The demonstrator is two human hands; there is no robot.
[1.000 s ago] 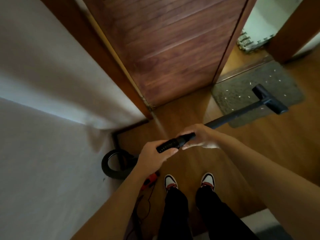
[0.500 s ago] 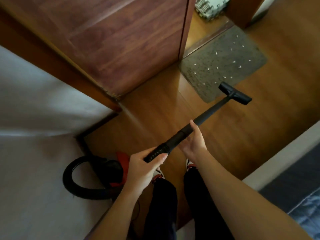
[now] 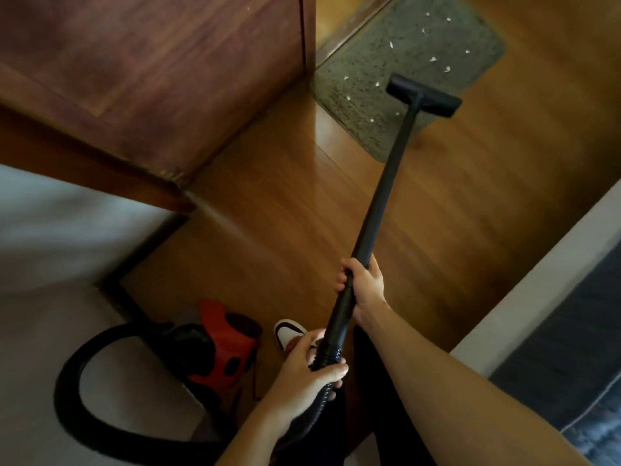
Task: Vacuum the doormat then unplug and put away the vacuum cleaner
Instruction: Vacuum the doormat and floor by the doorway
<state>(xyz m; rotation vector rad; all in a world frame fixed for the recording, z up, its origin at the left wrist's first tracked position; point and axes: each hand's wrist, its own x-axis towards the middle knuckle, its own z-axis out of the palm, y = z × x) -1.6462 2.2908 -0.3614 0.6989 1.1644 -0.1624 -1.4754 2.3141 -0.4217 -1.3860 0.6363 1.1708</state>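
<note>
- Hose (image 3: 62, 398) lay in a black loop on the floor by the wall at far left. It ran from the red-and-black vacuum cleaner (image 3: 218, 351), which sat just beside the person's shoe (image 3: 289, 334). What its canister held could not be seen.
- Left hand (image 3: 302, 375) was wrapped round the ribbed cuff where hose met wand (image 3: 386, 183), at the end nearest the body.
- Right hand (image 3: 366, 284) gripped the wand further along, fingers curled fully round it, making it the hand nearer the work.
- From the two grips, the wand's long axis ran forward and slightly right, away from the person, to the nozzle (image 3: 425, 95).
- The nozzle lay crosswise and appeared to rest at the near edge of the doormat (image 3: 420, 38). White scraps (image 3: 433, 58) were scattered beyond it and to its left, so the coming stroke probably called for a push forward along that axis.
</note>
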